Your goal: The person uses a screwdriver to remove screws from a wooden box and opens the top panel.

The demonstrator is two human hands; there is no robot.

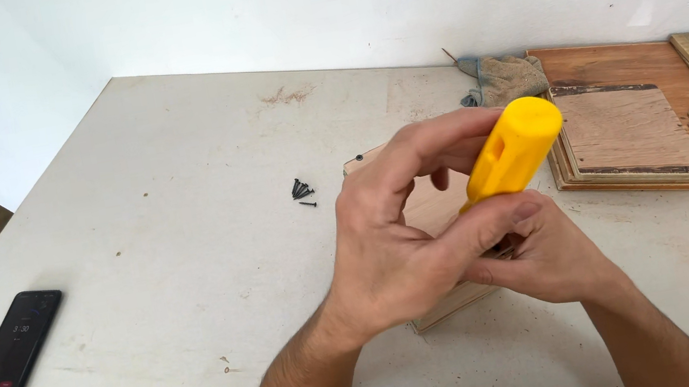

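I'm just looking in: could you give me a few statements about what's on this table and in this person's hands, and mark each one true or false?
1. Both hands grip a yellow tool handle. True.
2. The black phone lies by the wall. False: it lies near the table's front left edge.
3. A few dark screws lie loose on the table. True.
4. The grey work glove is on the left hand. False: it lies by the wall.

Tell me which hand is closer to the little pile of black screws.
Left. The left hand sits just right of the screws; the right hand lies farther right, behind it, under the yellow screwdriver handle.
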